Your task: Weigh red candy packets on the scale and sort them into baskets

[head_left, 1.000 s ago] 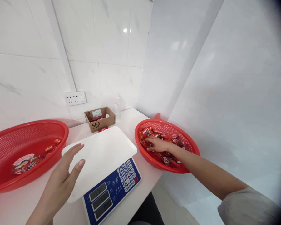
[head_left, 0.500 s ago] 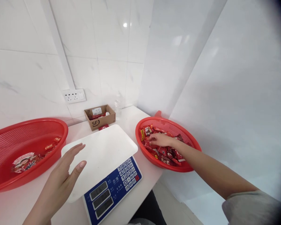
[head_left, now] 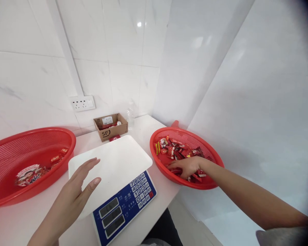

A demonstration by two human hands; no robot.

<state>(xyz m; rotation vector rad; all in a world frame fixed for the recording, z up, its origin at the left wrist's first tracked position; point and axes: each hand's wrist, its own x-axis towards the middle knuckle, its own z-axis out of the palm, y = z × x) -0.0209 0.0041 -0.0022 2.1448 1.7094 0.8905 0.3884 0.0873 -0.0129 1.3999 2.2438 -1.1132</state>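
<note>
My left hand [head_left: 73,198] hovers over the near left part of the scale's white pan [head_left: 113,157], fingers stretched out and thumb apart, holding nothing. Over on the right, my right hand [head_left: 186,166] is down inside a red plastic basket [head_left: 156,136]. Its fingers and thumb curve round red snack packets [head_left: 176,171] near the basket's front rim; the fingertips are partly hidden among them. More small red wrapped packets [head_left: 178,150] lie loose behind this hand. The blue keypad panel [head_left: 125,205] of the scale faces me, with three grey displays.
Another red basket [head_left: 72,140] stands at the left, with a few packets and a round printed pack [head_left: 28,175] inside. Behind the scale are an open cardboard box [head_left: 115,130] and a clear bottle [head_left: 130,116]. A wall socket [head_left: 82,103] is above the white table [head_left: 143,123].
My right hand has moved toward the basket's front rim, and packets there have shifted, baring some of the basket floor. My left hand stays raised over the pan, slightly further right.
</note>
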